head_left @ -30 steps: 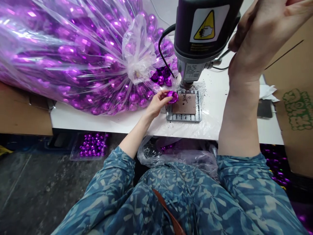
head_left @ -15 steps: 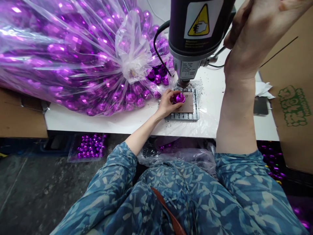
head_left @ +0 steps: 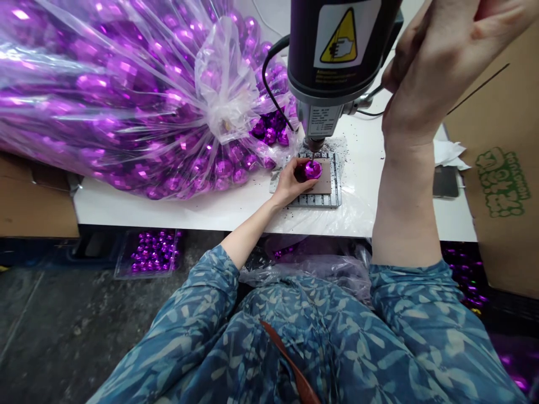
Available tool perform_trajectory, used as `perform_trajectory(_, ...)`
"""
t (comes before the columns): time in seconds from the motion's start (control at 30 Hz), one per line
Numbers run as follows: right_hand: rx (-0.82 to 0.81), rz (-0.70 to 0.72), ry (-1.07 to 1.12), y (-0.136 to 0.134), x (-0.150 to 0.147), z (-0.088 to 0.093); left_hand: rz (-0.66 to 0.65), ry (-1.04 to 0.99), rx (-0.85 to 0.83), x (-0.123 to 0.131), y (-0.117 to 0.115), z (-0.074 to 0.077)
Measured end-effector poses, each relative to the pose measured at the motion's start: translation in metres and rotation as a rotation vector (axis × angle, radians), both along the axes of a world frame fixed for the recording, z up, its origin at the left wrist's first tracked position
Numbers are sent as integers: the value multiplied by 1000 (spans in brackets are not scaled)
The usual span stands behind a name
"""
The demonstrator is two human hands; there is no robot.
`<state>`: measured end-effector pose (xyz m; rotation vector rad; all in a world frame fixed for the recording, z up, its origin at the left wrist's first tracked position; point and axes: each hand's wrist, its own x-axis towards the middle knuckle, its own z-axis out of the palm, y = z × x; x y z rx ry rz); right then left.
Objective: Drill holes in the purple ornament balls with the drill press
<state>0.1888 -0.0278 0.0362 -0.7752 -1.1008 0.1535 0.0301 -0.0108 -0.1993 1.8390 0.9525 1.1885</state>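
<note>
Between the thumb and fingers of my left hand is a shiny purple mirror ball, held on a brown board. That board lies on the slotted metal base of a drill press. The drill bit comes down right over the ball's top and seems to touch it. Raised at the upper right, my right hand is closed beside the drill press body. Its fingers curl away from view, so what they grip is hidden.
A big clear plastic bag of purple balls covers the table's left side. Cardboard boxes flank the table. A phone-like dark object lies under white tissue. Below the table edge sits a clear bin of small purple balls.
The purple ball has turned and shifted slightly right under the drill bit, with my left fingers still around it. My right hand stays raised in nearly the same place.
</note>
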Motion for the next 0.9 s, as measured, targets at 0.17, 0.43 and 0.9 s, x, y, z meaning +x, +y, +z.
perform_trajectory(0.17, 152, -59, 99, -16, -11, -26, -4, 11, 19, -1, 0, -3)
perform_trajectory(0.43, 240, -32, 166, -22, -14, -67, -8, 6, 36, -2, -1, -1)
perform_trajectory(0.9, 356, -125, 68, 6, -2, -112, -39, -13, 48, -4, -3, 1)
